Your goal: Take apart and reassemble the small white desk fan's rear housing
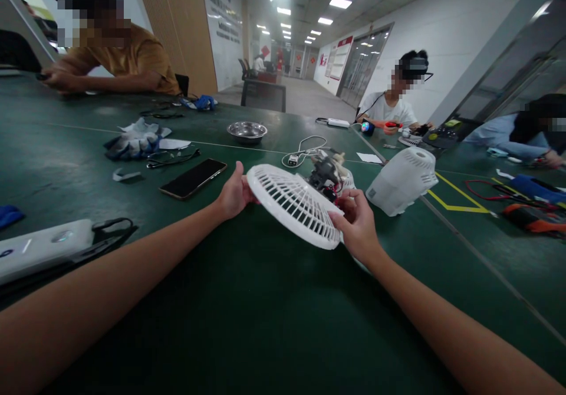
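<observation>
Between my hands a white round fan grille is held tilted above the green table. My left hand grips its left rim, thumb up, with the other fingers partly behind it. At the grille's right side, my right hand is closed on the edge, close to the red and black wires. Behind the grille sits a dark fan motor assembly with wiring; whether it is joined to the grille I cannot tell. A white plastic housing stands on the table just right of my right hand.
A black phone, gloves and a white device with a strap lie to the left. Farther back are a metal bowl and a white cable. An orange multimeter lies right. Several people sit around the table.
</observation>
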Tool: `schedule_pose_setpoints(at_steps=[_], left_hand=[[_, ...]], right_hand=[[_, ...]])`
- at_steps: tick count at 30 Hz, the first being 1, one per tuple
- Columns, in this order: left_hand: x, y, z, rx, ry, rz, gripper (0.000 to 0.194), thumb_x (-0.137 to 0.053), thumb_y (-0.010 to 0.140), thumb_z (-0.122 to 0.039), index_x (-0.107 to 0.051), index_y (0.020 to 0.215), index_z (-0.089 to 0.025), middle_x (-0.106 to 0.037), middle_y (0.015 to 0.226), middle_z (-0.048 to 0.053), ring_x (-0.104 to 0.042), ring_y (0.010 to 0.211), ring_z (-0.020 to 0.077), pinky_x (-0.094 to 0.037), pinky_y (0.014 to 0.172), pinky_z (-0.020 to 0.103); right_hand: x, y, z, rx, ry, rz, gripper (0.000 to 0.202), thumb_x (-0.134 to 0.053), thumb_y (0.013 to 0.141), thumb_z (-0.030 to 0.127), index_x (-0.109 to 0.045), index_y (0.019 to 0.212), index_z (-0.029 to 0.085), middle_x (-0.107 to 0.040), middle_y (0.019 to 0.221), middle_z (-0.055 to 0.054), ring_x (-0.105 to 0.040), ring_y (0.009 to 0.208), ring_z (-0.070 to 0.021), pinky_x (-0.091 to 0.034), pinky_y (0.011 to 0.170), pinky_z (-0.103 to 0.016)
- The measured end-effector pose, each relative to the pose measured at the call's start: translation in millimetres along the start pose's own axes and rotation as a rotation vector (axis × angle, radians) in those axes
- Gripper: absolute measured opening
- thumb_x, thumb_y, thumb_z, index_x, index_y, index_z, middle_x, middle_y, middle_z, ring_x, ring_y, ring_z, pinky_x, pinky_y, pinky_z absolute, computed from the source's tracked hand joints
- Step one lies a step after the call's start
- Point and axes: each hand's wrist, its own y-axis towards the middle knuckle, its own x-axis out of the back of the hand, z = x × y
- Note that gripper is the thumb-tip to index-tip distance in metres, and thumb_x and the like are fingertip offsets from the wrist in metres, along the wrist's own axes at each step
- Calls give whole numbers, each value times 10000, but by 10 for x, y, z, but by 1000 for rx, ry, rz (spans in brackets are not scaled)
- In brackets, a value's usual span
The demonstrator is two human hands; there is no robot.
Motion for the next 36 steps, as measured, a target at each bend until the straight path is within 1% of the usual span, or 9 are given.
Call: schedule_pose_setpoints(at_steps=[4,7,14,18,21,25,30,33,36], left_hand=[[-3,-15,-96,242,-275,43,445,-545,1047,-486,-707,834,-132,-762,761,120,-744,720,232,-627,780,370],[-3,-9,-109,299,-304,27,266,-569,1042,-247,-739,893,-107,-783,837,115,-749,741,197,-627,817,340],[4,53,-23,335,-184,95,178,-667,991,-212,-788,1010,-83,-805,1011,146,-760,821,184,-615,844,329],[-12,67,-15,335,-148,67,178,-676,994,-225,-803,993,-100,-811,1016,131,-760,829,175,-613,861,328],[-27,63,-20,320,-131,41,164,-694,984,-226,-814,960,-116,-815,1000,123,-760,815,167,-612,863,320],[-50,45,-34,307,-100,23,168,-701,984,-234,-816,948,-116,-811,968,121,-751,780,158,-609,824,310],[-106,5,-61,220,-46,-33,147,-671,982,-174,-805,980,-114,-802,924,100,-744,770,158,-602,800,308],[-124,-10,-56,157,-31,-46,149,-695,965,-183,-800,1056,-130,-803,943,82,-740,794,159,-595,810,305],[-123,-18,-41,109,-8,-44,181,-716,952,-208,-793,1103,-147,-806,983,73,-738,834,165,-591,825,308]], right_hand=[[16,-17,-34,138,-292,91,563,-897,718,500,-530,1081,274,-642,1039,-32,-652,928,-238,-563,845,-424],[26,-2,-62,189,-427,136,605,-893,714,542,-535,1112,262,-666,1083,-67,-677,975,-276,-583,914,-487],[126,78,-33,336,-607,245,574,-813,806,559,-545,1203,243,-673,1157,-104,-682,1031,-301,-581,936,-502],[305,194,-146,446,-642,21,394,-618,957,474,-559,1267,237,-638,1280,-139,-630,1178,-324,-562,958,-507],[479,328,-332,345,-740,-175,542,-702,879,456,-553,1339,211,-610,1365,-172,-599,1246,-366,-537,1001,-552],[622,457,-546,79,-725,-128,823,-797,750,480,-488,1456,190,-666,1284,-169,-657,1118,-362,-548,974,-561],[613,495,-600,-96,-647,-130,894,-860,663,490,-495,1435,226,-719,954,-51,-697,855,-306,-566,910,-544],[552,494,-537,-185,-391,-259,815,-851,667,539,-524,1357,255,-699,848,-6,-690,776,-277,-594,823,-489],[438,459,-392,-397,133,-253,573,-698,779,633,-562,1207,277,-717,835,-12,-699,718,-245,-603,675,-399]])
